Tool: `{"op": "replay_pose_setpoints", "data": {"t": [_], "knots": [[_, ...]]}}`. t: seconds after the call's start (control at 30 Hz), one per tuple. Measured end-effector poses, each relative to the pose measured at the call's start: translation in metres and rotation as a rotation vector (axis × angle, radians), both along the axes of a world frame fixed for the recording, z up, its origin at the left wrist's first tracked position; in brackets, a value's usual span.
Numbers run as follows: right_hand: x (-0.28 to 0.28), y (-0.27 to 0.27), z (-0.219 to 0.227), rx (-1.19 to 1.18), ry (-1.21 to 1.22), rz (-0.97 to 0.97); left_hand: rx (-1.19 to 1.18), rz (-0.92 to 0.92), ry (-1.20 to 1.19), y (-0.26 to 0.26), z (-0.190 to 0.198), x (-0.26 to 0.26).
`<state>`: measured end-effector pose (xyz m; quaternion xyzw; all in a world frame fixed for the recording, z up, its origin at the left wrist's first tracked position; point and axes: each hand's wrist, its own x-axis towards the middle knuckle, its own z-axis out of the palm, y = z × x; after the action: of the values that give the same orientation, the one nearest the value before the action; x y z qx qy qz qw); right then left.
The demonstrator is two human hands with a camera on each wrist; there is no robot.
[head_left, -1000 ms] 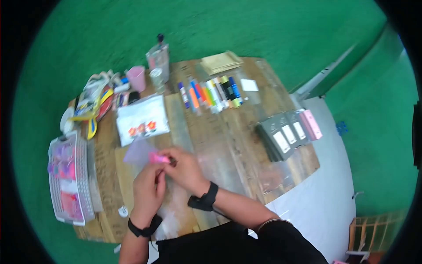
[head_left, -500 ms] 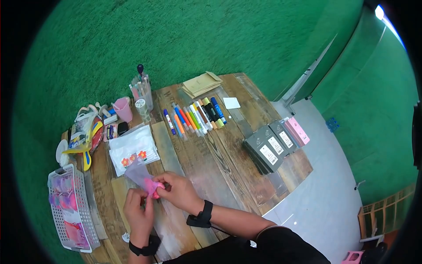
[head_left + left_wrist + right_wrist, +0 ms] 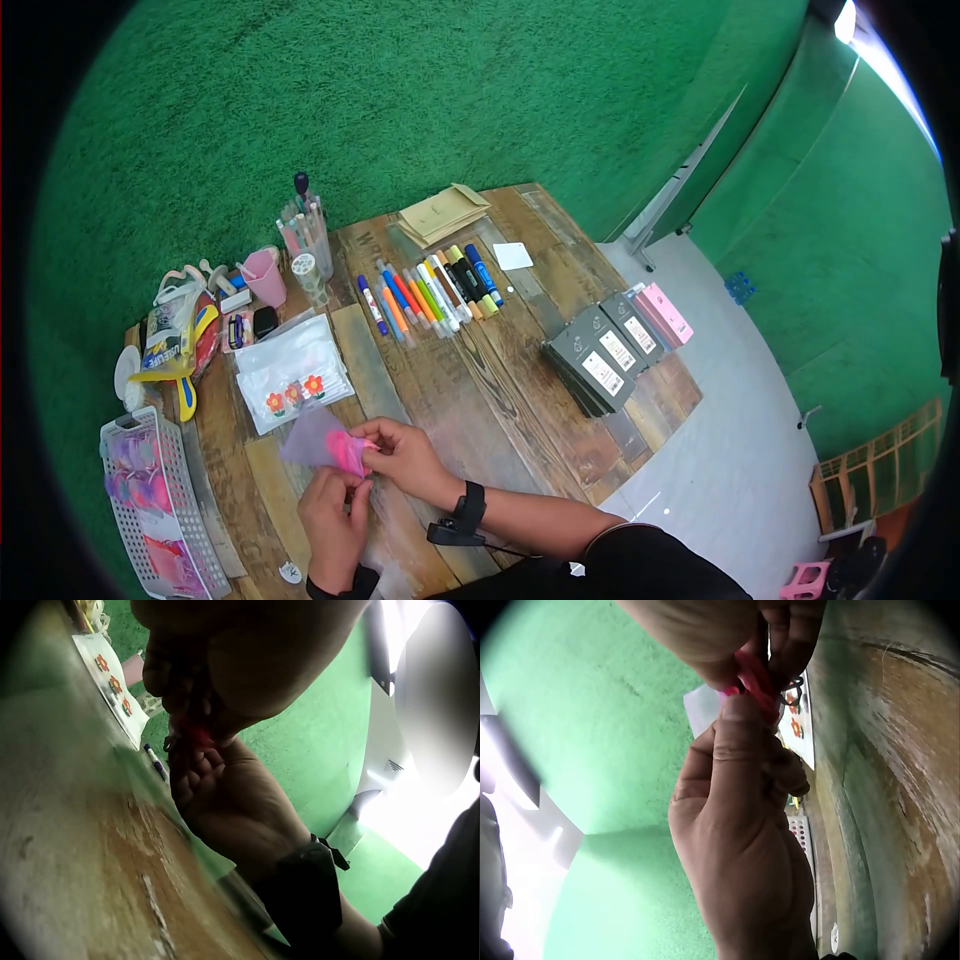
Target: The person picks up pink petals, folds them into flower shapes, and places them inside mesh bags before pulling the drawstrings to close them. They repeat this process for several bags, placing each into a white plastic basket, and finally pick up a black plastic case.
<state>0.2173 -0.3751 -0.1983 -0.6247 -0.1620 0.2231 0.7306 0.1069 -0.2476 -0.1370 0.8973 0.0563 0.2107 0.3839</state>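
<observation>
Both hands meet over the near left part of the table around a small sheer purple pouch (image 3: 312, 436) with bright pink contents (image 3: 346, 452). The left hand (image 3: 333, 520) pinches its lower end from the near side. From the right, the right hand (image 3: 408, 462) pinches the gathered pink part between thumb and fingers. In the right wrist view, the pink piece (image 3: 757, 684) shows between the fingertips of the left hand (image 3: 739, 772) and the right hand (image 3: 697, 634). Only a dim red bit (image 3: 196, 736) appears in the left wrist view.
Clear bags with flowers (image 3: 292, 360) lie just beyond the hands. A white basket (image 3: 180, 480) stands at the left, markers (image 3: 430, 290) and brown envelopes (image 3: 442, 214) farther back, dark grey boxes (image 3: 590, 360) at the right. A pink cup (image 3: 266, 280) stands back left.
The head view has shifted, with the table lower in it. Both hands remain together at the pouch, whose sheer part now spreads wider to the left of the fingers.
</observation>
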Motion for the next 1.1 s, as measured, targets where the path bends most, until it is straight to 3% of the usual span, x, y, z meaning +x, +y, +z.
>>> {"op": "replay_pose_setpoints", "data": {"t": [0.13, 0.63, 0.93, 1.03, 1.1], "knots": [[0.003, -0.002, 0.005, -0.026, 0.072, 0.057, -0.074, 0.034, -0.011, 0.004, -0.004, 0.003], [0.007, 0.000, -0.002, 0.108, 0.067, 0.205, -0.012, 0.036, -0.010, 0.005, -0.002, -0.001], [-0.008, 0.013, -0.008, 0.331, 0.237, 0.050, -0.034, 0.027, 0.008, -0.015, -0.006, -0.007], [-0.008, 0.011, -0.002, 0.406, 0.207, 0.041, -0.132, 0.034, -0.008, -0.022, 0.000, -0.008], [-0.010, 0.009, 0.006, 0.335, 0.140, 0.051, -0.226, 0.055, -0.014, -0.025, -0.005, -0.010]]}}
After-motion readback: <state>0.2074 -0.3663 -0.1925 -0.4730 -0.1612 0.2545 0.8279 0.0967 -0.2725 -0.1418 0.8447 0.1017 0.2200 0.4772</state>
